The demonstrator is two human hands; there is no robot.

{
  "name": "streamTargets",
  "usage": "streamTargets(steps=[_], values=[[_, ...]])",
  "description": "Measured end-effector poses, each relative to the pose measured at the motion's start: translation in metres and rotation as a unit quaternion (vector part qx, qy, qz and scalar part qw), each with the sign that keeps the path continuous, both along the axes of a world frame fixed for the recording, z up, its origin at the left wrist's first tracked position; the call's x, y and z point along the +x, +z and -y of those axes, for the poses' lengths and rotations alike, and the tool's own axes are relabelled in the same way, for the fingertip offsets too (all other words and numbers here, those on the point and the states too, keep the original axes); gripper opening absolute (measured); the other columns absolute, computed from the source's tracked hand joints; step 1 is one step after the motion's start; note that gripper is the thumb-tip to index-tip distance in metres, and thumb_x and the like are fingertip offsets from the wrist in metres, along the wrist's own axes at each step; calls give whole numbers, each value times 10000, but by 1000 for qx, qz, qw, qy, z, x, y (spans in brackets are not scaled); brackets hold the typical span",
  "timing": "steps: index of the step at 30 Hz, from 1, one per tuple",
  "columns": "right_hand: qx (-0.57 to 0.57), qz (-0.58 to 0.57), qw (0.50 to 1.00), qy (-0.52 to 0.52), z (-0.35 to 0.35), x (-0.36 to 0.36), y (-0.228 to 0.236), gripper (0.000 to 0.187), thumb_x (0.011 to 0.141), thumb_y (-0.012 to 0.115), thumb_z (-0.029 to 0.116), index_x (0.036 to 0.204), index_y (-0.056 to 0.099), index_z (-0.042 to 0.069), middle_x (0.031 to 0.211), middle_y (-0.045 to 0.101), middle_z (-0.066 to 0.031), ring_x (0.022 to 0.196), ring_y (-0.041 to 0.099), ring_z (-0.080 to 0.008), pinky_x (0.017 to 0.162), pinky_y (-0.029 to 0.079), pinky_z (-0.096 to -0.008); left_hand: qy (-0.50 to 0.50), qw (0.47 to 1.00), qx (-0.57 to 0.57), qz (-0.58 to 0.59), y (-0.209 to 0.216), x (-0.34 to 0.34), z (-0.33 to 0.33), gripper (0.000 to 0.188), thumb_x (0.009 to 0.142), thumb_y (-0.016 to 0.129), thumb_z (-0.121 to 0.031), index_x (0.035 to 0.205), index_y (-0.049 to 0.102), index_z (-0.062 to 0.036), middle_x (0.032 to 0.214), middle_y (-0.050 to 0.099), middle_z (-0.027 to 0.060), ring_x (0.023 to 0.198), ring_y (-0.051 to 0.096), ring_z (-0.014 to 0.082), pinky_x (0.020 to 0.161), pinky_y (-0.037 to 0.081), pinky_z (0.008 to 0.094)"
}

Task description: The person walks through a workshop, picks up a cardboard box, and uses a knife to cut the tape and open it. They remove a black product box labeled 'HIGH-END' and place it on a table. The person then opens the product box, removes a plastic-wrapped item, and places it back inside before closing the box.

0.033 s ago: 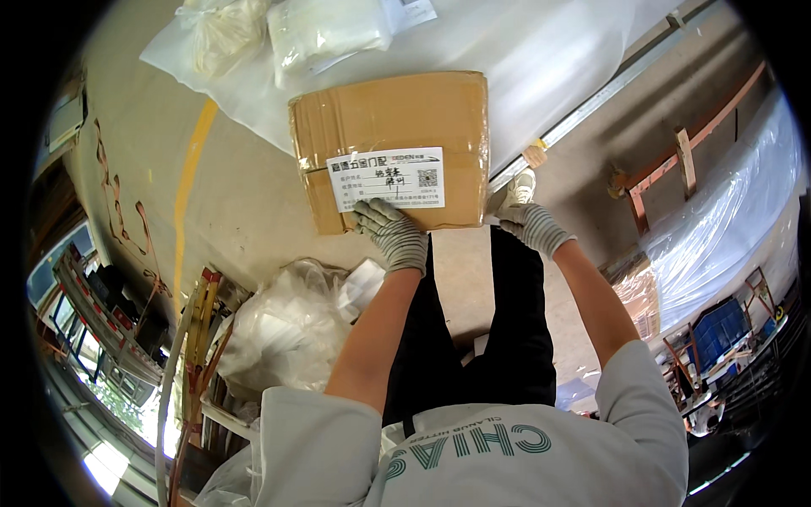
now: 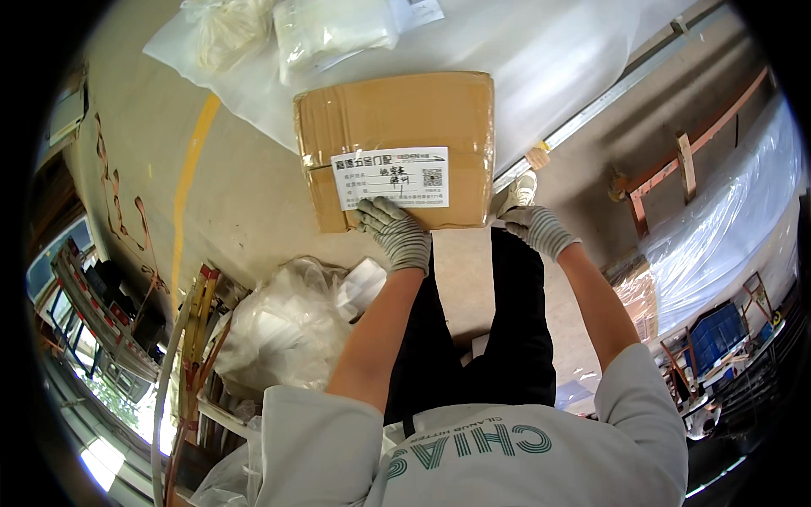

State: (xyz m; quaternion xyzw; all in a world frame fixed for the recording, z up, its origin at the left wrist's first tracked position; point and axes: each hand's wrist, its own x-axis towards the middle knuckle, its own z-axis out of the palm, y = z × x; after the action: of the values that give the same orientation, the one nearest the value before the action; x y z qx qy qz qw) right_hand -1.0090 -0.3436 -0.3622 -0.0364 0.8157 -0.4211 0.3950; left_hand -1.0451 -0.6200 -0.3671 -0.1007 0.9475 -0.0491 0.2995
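Observation:
A brown cardboard box (image 2: 405,110), wrapped in clear tape, lies in front of me. A white label (image 2: 391,182) with print, handwriting and a square code is on its near part. My left hand (image 2: 394,233), in a grey striped glove, rests on the label's lower edge and the box's near side, its fingers stretched out. My right hand (image 2: 537,230), gloved alike, is beside the box's near right corner with its fingers bent together. A small pale bit shows at its fingertips, too small to name.
White sheeting (image 2: 557,76) lies beyond the box, with wrapped white packages (image 2: 338,34) on it. Crumpled clear plastic (image 2: 283,329) is at the near left. On the right are a metal rail (image 2: 608,97), a rusty red frame (image 2: 701,135) and a plastic-covered stack (image 2: 718,237).
The box and its surroundings sit slightly farther right in the picture. My right fingertips have drawn slightly away from the box's corner. The left hand stays on the label.

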Motion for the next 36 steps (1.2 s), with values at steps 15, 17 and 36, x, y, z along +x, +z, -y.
streamTargets(steps=[15, 17, 36], values=[[132, -154, 938, 280, 166, -228, 91, 253, 922, 513, 325, 1013, 651, 134, 853, 676, -86, 810, 647, -275, 754, 499, -395, 235, 919, 241, -204, 74, -53, 91, 937, 627, 796, -237, 1373, 288, 15, 1338, 358, 285, 1244, 352, 440, 1039, 331, 513], [125, -202, 900, 366, 214, -257, 103, 220, 915, 520, 295, 1018, 658, 158, 862, 679, -73, 831, 641, -261, 762, 497, -374, 271, 917, 240, -168, 64, -63, 111, 845, 629, 797, -245, 1312, 367, 7, 1261, 422, 264, 1186, 402, 427, 1012, 359, 498], [101, -237, 535, 805, 429, -304, 70, 184, 798, 643, 219, 774, 712, 50, 808, 680, -107, 922, 602, -306, 808, 478, -363, 476, 789, 368, -126, 38, -45, 150, 693, 611, 831, -240, 1181, 520, -1, 1198, 535, 205, 1137, 495, 362, 952, 427, 418]])
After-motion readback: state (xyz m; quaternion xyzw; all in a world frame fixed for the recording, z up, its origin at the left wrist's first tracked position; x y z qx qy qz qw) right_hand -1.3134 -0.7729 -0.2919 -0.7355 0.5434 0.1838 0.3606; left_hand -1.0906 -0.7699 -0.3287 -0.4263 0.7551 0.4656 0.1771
